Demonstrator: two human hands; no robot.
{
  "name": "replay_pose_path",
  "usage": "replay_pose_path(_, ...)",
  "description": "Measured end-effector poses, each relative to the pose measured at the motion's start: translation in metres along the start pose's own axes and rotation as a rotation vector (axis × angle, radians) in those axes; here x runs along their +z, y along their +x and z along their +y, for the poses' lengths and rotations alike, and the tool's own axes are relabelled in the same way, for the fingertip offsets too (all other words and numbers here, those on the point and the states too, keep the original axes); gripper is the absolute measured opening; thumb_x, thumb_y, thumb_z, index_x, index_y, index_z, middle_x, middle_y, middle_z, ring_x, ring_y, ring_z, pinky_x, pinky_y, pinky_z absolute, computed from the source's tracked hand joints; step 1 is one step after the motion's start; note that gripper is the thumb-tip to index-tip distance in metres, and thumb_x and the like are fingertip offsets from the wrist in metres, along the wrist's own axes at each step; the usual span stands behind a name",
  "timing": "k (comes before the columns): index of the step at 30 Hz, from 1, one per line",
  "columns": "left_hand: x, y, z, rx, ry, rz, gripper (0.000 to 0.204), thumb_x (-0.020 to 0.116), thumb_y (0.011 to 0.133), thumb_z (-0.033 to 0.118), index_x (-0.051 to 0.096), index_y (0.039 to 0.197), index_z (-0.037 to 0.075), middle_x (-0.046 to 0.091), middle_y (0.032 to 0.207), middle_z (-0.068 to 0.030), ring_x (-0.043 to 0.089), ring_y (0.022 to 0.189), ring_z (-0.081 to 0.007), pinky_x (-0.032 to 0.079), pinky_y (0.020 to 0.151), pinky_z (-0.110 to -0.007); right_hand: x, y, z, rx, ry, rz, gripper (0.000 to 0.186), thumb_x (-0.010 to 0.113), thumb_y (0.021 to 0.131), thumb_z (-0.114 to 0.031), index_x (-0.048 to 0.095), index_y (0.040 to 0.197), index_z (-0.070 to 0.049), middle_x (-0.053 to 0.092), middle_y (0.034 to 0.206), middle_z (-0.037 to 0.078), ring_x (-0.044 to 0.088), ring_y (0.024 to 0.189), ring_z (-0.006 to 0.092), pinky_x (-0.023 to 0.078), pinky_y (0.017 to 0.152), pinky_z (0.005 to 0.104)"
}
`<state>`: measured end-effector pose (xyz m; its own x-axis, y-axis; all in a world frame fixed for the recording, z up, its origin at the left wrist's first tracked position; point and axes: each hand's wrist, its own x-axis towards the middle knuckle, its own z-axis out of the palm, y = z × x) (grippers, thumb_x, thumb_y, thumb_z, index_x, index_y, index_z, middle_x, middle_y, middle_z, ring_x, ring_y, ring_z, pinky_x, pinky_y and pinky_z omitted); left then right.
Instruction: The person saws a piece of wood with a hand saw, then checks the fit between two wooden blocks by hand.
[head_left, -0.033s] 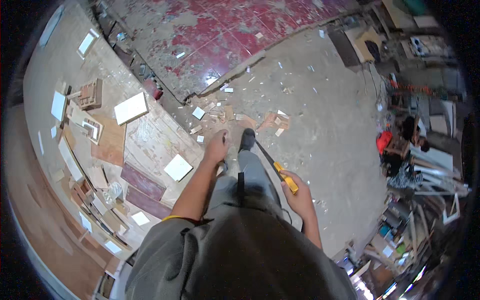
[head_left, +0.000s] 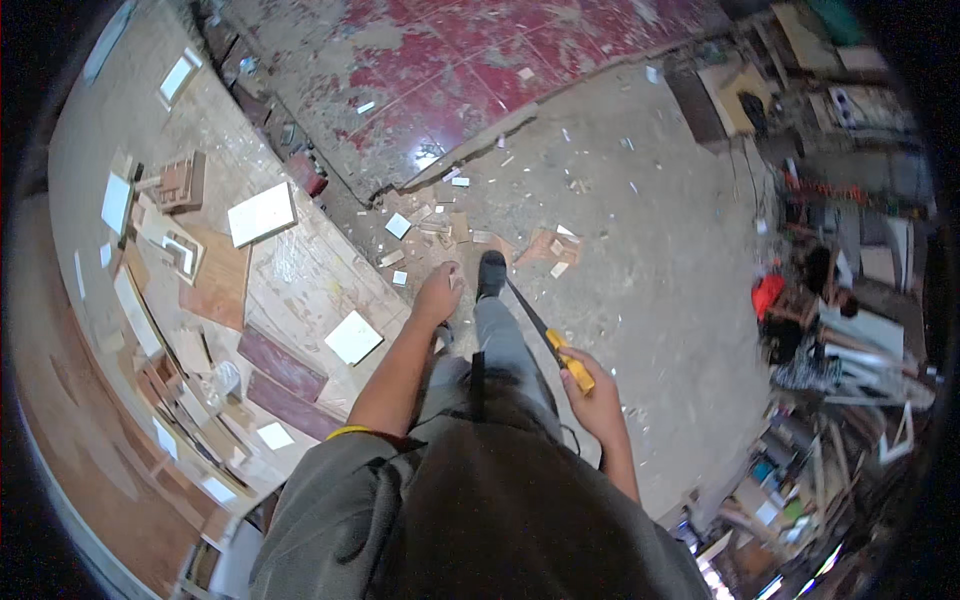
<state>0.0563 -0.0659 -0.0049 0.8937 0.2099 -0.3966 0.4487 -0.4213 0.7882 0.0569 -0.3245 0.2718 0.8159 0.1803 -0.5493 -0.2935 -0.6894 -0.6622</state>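
My right hand [head_left: 592, 387] is closed round the yellow handle of a handsaw [head_left: 548, 335]. The saw's dark narrow blade slants up and to the left, its tip near my shoe [head_left: 491, 272]. My left hand [head_left: 437, 296] hangs past the right edge of the workbench [head_left: 310, 250], fingers curled inward. Whether anything is in those fingers I cannot make out. Nearest to it on the bench lies a white square board [head_left: 354, 338].
Wood offcuts [head_left: 459, 226] litter the grey floor ahead, beside the edge of a red tiled floor [head_left: 450, 85]. A thick white board [head_left: 262, 214], a small wooden piece [head_left: 181, 184] and reddish planks [head_left: 283, 362] lie on the bench. Stacked scrap [head_left: 870, 340] lines the right side.
The whole view has shifted slightly. My left hand sits a little farther right; the saw stays in my right hand at nearly the same slant.
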Motion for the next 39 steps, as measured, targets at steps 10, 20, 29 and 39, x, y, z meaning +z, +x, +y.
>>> replay_pose_path(10,0.114,0.149,-0.180,-0.545,-0.116,0.175,0.039,0.061,0.087,0.029,0.058,0.120,0.009,0.065,0.112,-0.0265,0.064,0.104,-0.0427,0.052,0.088,-0.050,0.008,0.153,0.088,0.046,0.013,-0.145,0.029,0.064,0.094,-0.008,0.063,0.123,-0.003,0.067,0.112,0.009,0.062,0.099,0.0161,0.048,0.090,0.0280)
replay_pose_path(20,0.119,0.274,-0.368,-0.710,0.398,0.196,0.074,0.085,0.073,0.029,0.049,0.134,0.008,0.054,0.133,-0.0194,0.054,0.122,-0.0385,0.048,0.101,-0.048,0.023,0.240,0.234,0.068,-0.091,0.101,0.028,0.064,0.095,-0.016,0.061,0.117,0.002,0.067,0.097,0.010,0.062,0.086,0.0144,0.050,0.082,0.0281)
replay_pose_path(29,0.177,0.315,-0.446,-0.756,0.622,-0.012,0.116,0.083,0.073,0.046,0.009,0.158,0.018,0.017,0.163,-0.0161,0.022,0.146,-0.0466,0.026,0.115,-0.064,0.044,0.239,0.337,0.146,-0.148,0.248,0.040,0.067,0.095,-0.034,0.056,0.112,0.000,0.061,0.088,0.006,0.060,0.074,0.0145,0.050,0.067,0.0282)
replay_pose_path(39,0.182,0.320,-0.479,-0.709,0.584,0.201,0.070,0.063,0.088,0.025,0.030,0.148,0.009,0.042,0.140,-0.0191,0.044,0.129,-0.0450,0.037,0.103,-0.067,0.067,0.233,0.329,0.231,-0.113,0.269,0.031,0.068,0.093,-0.024,0.059,0.108,0.001,0.065,0.088,0.009,0.062,0.076,0.0164,0.053,0.068,0.0310)
